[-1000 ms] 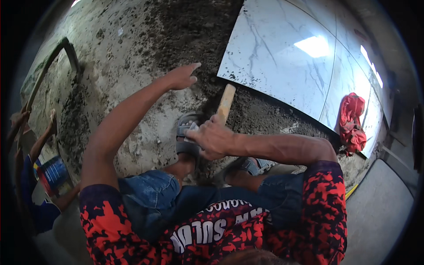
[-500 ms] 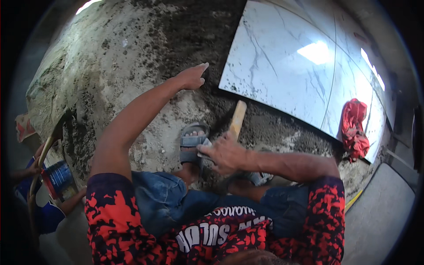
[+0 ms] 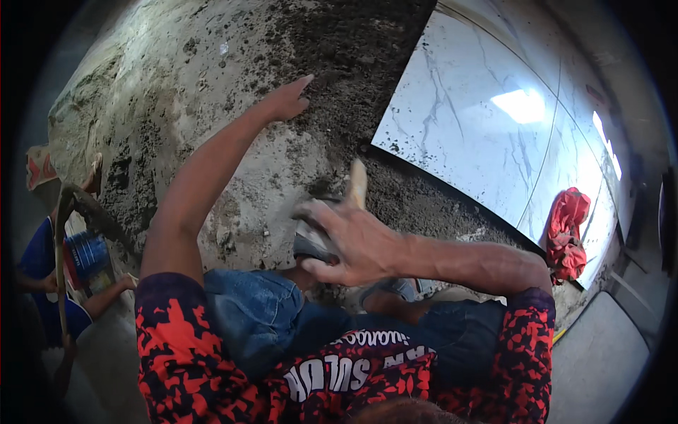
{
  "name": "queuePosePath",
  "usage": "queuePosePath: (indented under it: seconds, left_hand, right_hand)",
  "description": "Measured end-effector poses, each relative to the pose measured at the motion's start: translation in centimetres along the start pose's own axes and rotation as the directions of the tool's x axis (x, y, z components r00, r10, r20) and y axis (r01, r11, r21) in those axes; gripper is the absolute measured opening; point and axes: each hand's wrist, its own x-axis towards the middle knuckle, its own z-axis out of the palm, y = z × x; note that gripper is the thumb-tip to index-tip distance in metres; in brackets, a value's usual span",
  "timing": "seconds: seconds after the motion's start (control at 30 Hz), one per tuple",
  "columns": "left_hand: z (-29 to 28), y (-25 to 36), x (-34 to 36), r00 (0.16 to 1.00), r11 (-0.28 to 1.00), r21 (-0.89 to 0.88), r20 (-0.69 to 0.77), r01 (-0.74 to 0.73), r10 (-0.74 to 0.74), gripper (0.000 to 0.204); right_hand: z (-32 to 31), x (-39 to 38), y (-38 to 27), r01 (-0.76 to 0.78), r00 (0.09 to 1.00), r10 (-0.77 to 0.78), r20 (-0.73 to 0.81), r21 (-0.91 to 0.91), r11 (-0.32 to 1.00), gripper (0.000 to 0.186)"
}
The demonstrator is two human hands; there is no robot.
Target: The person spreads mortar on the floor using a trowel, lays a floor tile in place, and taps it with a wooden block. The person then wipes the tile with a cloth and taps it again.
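My left hand (image 3: 288, 100) is stretched out over the dark, crumbly mortar (image 3: 332, 85), fingers extended and thumb apart, holding nothing. Low over my sandalled foot, my right hand (image 3: 361, 240) is closed round a tool whose pale wooden handle (image 3: 357, 182) sticks out beyond the knuckles. The tool's other end is blurred and partly hidden by my fingers, so its kind is unclear. To the right of both hands lies a large white marble-patterned tile (image 3: 452, 120), dotted with bits of mortar along its left side.
A crumpled red cloth or bag (image 3: 567, 233) rests at the tiles' near right corner. On the far left, another person's arms (image 3: 106, 300) are beside a blue and red bucket (image 3: 87, 258) and a long curved handle (image 3: 62, 261). A grey board (image 3: 607, 353) lies at lower right.
The view has shifted, so the tiles appear farther right. My right hand has turned, its fingers spreading round the tool over my foot. My left hand remains stretched out over the mortar.
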Motion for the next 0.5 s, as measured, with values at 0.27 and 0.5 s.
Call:
queuePosePath:
  seconds: [0.27, 0.5]
  left_hand:
    - [0.2, -5.8, -10.2, 0.998, 0.427, -0.902, 0.067, 0.066, -0.013, 0.055]
    - [3.3, -6.0, -6.6, 0.994, 0.975, -0.198, -0.024, 0.102, -0.109, 0.047]
  right_hand:
    - [-0.4, 13.6, -3.8, -0.063, 0.972, 0.060, -0.228, -0.008, 0.998, 0.063]
    - [-2.9, 16.6, 7.2, -0.342, 0.816, 0.371, -0.444, 0.147, 0.928, 0.062]
